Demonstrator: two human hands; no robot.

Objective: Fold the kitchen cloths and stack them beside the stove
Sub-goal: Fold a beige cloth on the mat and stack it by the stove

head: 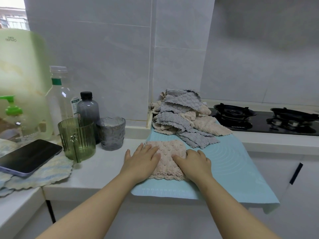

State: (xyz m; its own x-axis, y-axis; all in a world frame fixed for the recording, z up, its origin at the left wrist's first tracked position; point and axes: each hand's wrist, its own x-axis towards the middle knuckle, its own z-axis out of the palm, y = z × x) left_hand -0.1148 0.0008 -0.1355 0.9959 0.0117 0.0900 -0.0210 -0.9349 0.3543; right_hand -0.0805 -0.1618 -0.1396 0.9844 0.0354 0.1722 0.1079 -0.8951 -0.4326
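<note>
We look down at a white stone countertop (96, 168) where two bare hands press flat on a pale pink fluffy cloth (168, 152), folded into a rough rectangle. The cloth lies on a light blue silicone mat (233, 161) whose near edge hangs over the counter front. The left hand (143, 158) rests on the cloth's left side, at nine o'clock from its middle. Its fingers are straight and slightly spread, and the thumb is held out over the mat's edge. The right hand (195, 163) covers the cloth's right side at three o'clock, palm down. Its fingers are straight, close together and angled toward eleven o'clock. Neither hand pinches the fabric. At one o'clock from the cloth, on the far end of the mat and against the grey tiled wall, sits a loose heap of grey and beige scallop-edged cloths (183, 116), unfolded. At two o'clock, just beside that heap, is a black glass gas stove (259, 119) with two burners. At ten o'clock from the cloth stand a grey textured glass tumbler (112, 133) and a green ribbed plastic cup (77, 137). Behind them are a dark grey bottle with a black cap (88, 109) and a tall clear plastic bottle (59, 95). Far out at nine o'clock a dark smartphone in a lilac case (29, 156) lies on a blue and yellow striped cloth (43, 176).
</note>
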